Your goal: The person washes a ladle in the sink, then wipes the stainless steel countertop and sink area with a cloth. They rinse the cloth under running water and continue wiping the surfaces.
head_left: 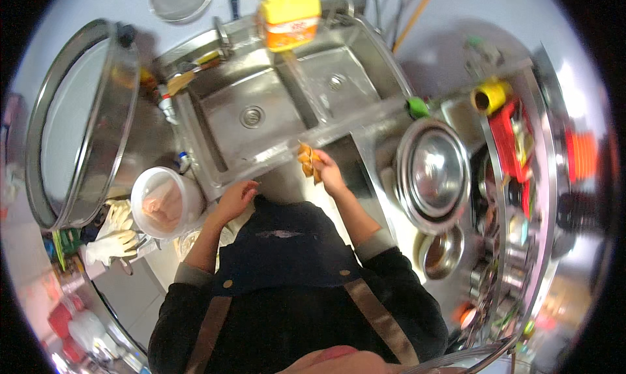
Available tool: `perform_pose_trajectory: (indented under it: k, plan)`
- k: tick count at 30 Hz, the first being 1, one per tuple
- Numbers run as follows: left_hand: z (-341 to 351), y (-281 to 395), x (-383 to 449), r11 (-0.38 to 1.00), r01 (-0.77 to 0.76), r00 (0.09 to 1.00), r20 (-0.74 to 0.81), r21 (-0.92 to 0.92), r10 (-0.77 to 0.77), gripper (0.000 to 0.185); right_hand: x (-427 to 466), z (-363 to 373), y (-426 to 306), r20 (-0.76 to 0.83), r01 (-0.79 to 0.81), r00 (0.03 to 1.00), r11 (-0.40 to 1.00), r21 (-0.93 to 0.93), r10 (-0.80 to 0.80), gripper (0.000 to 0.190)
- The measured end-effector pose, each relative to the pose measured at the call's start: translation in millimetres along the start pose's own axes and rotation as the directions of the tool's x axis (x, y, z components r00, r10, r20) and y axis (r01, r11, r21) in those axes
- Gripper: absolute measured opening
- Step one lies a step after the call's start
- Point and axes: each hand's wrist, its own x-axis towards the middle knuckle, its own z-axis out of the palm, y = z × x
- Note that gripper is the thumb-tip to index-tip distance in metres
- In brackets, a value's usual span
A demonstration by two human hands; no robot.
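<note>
My right hand (pixel 328 172) grips a crumpled orange-brown piece (pixel 306 160), perhaps a cloth or scrubber, by the front rim of a steel double-bowl sink (pixel 274 158). Loosely curled and with nothing visible in it, my left hand (pixel 237 199) hovers near the sink's front left corner. The larger left bowl (pixel 230 98) and the smaller right bowl (pixel 337 63) each show a drain. Left of my left hand stands a white plastic bucket (pixel 194 200) with pinkish, fleshy-looking contents (pixel 162 205).
A yellow jug (pixel 291 19) stands behind the sink; a brush (pixel 181 82) lies at its left rim. A big round pan (pixel 35 129) leans far left above pale gloves (pixel 115 242). Steel basins (pixel 433 173) and a steel bowl (pixel 442 256) sit right, beside a crowded shelf (pixel 543 159).
</note>
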Motion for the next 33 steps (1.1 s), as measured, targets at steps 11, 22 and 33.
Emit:
perform_pose_trajectory:
  k: [11, 22, 33]
  plan:
    - [-44, -21, -38, 0.939, 0.280, 0.864, -0.372, -0.202, -0.338, 0.025, 332, 177, -142, 0.445, 0.568, 0.804, 0.289, -0.770, -0.395, 0.037]
    - [-1, -40, -1, 0.690, 0.436, 0.601, -0.383, -0.578, -0.701, 0.027, 488, 219, -133, 0.778, 0.631, 0.605, -0.494, -0.598, -0.170, 0.035]
    - [18, -38, 1, 0.592, 0.402, 0.538, -0.342, -0.699, -0.770, 0.026, 292, 169, 23, 0.693, 0.223, 0.656, 0.799, -0.558, 0.300, 0.033]
